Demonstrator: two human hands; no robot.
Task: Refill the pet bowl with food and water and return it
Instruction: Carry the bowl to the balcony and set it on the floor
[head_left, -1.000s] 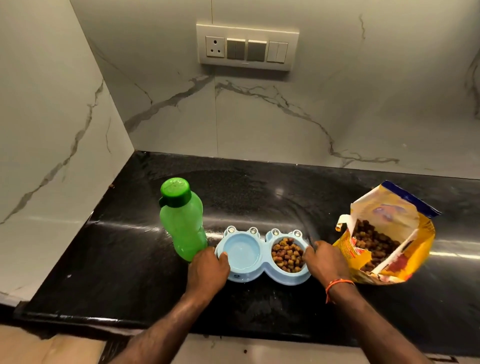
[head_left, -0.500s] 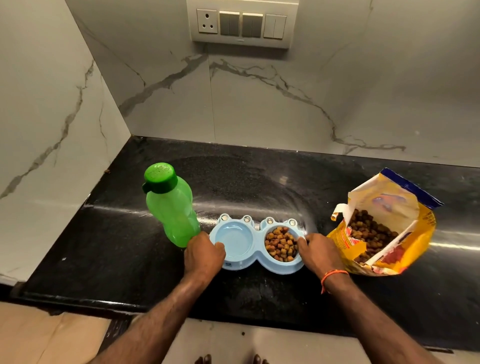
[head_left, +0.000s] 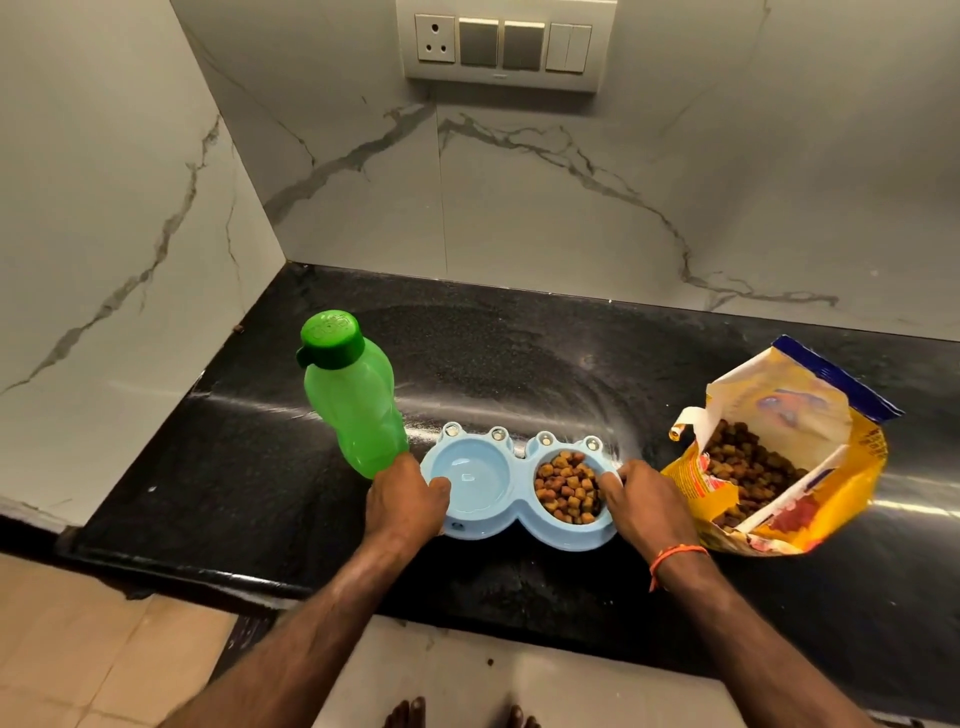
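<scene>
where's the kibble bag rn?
Head view, right side: the kibble bag lies open on the black counter, just right of the right hand and pet bowl.

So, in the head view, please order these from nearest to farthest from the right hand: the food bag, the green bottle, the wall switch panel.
From the right hand, which grips the kibble end of the blue double pet bowl:
1. Food bag, open, just to its right.
2. Green bottle, upright, beyond the bowl's left end.
3. Switch panel, high on the back wall.

Home kitchen corner — black granite counter (head_left: 519, 364), marble-look wall tiles (head_left: 571, 197), wall switchboard (head_left: 506, 45).
</scene>
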